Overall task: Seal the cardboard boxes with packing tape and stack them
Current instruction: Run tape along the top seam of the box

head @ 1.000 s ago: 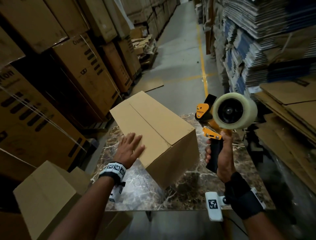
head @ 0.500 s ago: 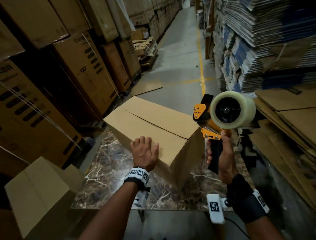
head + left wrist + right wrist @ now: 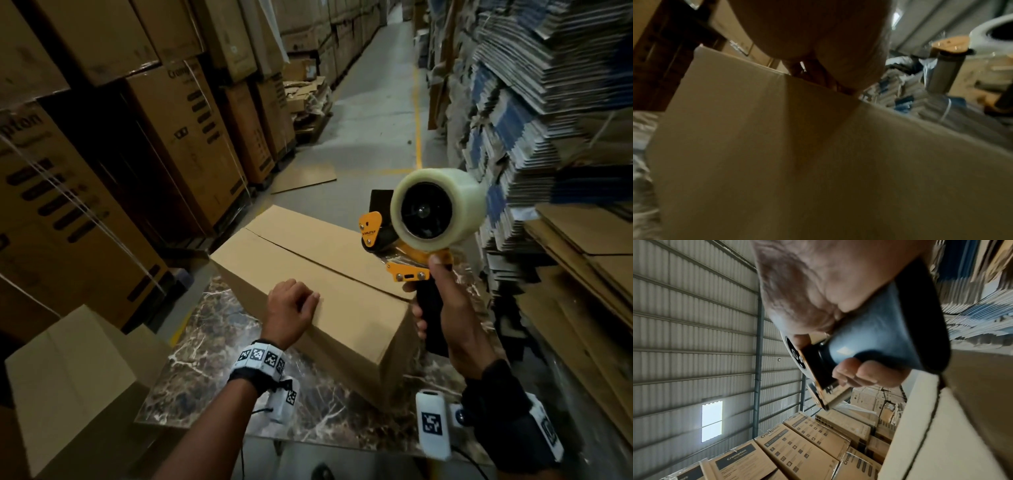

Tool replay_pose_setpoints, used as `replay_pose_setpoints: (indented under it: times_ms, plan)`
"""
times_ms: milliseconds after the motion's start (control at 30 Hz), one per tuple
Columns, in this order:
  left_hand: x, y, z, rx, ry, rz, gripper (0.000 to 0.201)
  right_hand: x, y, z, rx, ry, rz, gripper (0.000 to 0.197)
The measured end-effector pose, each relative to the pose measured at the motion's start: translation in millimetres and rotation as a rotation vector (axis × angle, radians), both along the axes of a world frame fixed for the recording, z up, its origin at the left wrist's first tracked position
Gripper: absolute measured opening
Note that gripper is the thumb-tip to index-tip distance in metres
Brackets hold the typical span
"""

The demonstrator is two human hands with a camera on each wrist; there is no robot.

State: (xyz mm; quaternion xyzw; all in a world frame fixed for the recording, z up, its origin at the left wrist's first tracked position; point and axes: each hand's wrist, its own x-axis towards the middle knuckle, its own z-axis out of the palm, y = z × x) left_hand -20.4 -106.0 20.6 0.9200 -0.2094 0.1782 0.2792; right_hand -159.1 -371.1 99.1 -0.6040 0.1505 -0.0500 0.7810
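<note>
— How is the light?
— Dim in the head view; the stacked boxes [image 3: 85, 178] at the left sink into shadow. A bright window [image 3: 712, 420] glows in the right wrist view.
— Sharpness?
— Left wrist view is dark, grainy and smeared; straight lines bow at the frame edges.

Left wrist view: the side wall of a cardboard box [image 3: 818, 162] fills most of the frame. The left hand [image 3: 813, 32] sits at its top edge, fingers [image 3: 813, 73] curled over it. Upper right, blurred, a tape dispenser [image 3: 953, 65] with a pale tape roll [image 3: 982, 37]. Marbled desk [image 3: 641, 129] at left.
</note>
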Motion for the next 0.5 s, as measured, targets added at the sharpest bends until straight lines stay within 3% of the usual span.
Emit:
replay_pose_setpoints:
  times_ms: [133,233,367,500]
  plan:
    - [22.5,3.5,15.9,-0.417,0.431,0.038,0.015,24.9,19.8,16.7,-0.043,0.056,0.053,0.091]
    - [49.8,12.8,36.9,-0.602,0.696,-0.010,0.023,48.9,42.7,31.6,-0.032,0.110,0.107,0.089]
    - [92.3,38.8,57.3,-0.710,0.897,-0.038,0.032,82.0,69.3,48.3,-0.011,0.165,0.182,0.083]
    - [140.9,61.5,57.8,-0.946,1.039,-0.010,0.036,122.5,89.6,62.6,-0.035,0.210,0.238,0.080]
